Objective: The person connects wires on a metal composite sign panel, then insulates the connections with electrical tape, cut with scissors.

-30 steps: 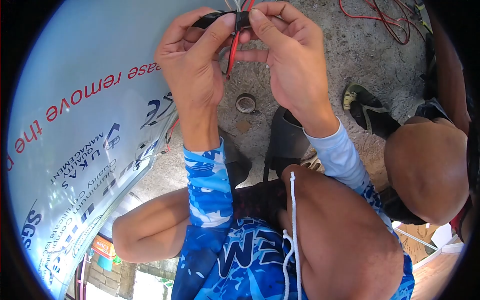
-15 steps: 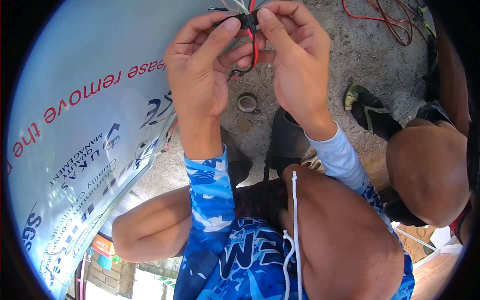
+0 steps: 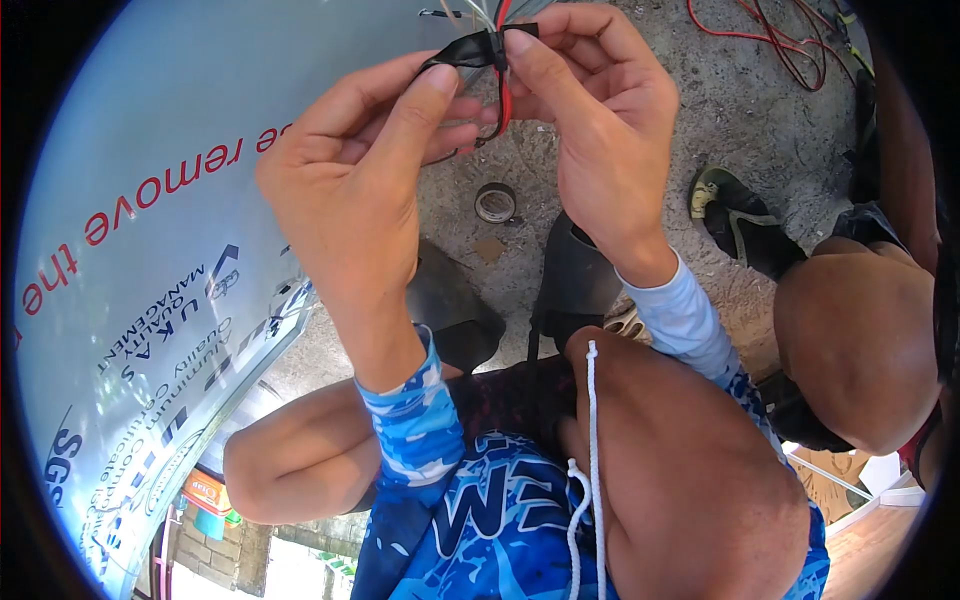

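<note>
At the top of the head view, a strip of black electrical tape (image 3: 464, 50) is stretched across a bundle of wires (image 3: 505, 92). Red and black leads hang below the taped spot, while white and grey ones run up out of frame. My left hand (image 3: 350, 170) pinches the tape's left part between thumb and forefinger. On the other side, my right hand (image 3: 612, 130) is closed at the bundle, its thumb pressing the tape against the wires. The tape's short end sticks out above that thumb.
A tape roll (image 3: 495, 203) lies on the concrete floor. A large printed panel (image 3: 150, 200) stands at the left. Red and black cables (image 3: 790, 45) lie at the upper right. Beside me on the right are another person's knee (image 3: 855, 350) and shoe (image 3: 735, 222).
My left hand has moved left and slightly down, drawing a longer stretch of tape out from the wires. My right hand stays at the bundle, shifted slightly right.
</note>
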{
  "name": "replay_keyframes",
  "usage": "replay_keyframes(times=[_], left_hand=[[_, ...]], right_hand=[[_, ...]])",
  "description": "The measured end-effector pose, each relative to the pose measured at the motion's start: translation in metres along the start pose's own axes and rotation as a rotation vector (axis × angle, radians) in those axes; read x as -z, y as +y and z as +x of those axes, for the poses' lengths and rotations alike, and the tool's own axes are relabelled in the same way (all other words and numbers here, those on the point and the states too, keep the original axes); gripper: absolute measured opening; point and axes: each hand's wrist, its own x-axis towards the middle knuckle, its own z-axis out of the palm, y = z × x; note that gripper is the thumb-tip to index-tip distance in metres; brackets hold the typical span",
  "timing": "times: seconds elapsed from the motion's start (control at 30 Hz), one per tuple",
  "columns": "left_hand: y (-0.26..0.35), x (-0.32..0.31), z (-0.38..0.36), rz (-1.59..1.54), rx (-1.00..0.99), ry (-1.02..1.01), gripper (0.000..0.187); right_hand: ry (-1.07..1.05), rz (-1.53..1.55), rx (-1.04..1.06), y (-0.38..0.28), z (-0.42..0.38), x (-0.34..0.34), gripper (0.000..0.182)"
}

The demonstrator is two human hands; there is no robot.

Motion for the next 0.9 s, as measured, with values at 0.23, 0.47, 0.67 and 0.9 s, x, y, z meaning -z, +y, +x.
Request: replay_keyframes(times=[0.23, 0.47, 0.67, 0.9], left_hand=[[0.022, 0.013, 0.004, 0.271, 0.126, -0.05, 0.02], [0.032, 0.022, 0.01, 0.432, 0.152, -0.151, 0.022], [0.017, 0.017, 0.015, 0.368, 0.12, -0.168, 0.018], [-0.032, 0.012, 0.019, -0.097, -0.228, -0.064, 0.01]], right_hand=[[-0.006, -0.153, 0.014, -0.005, 0.001, -0.007, 0.008], [-0.011, -0.185, 0.049, -0.004, 0.004, -0.007, 0.008], [-0.002, -0.111, -0.032, -0.006, 0.003, -0.007, 0.006], [-0.031, -0.049, 0.049, 0.003, 0.0, -0.004, 0.005]])
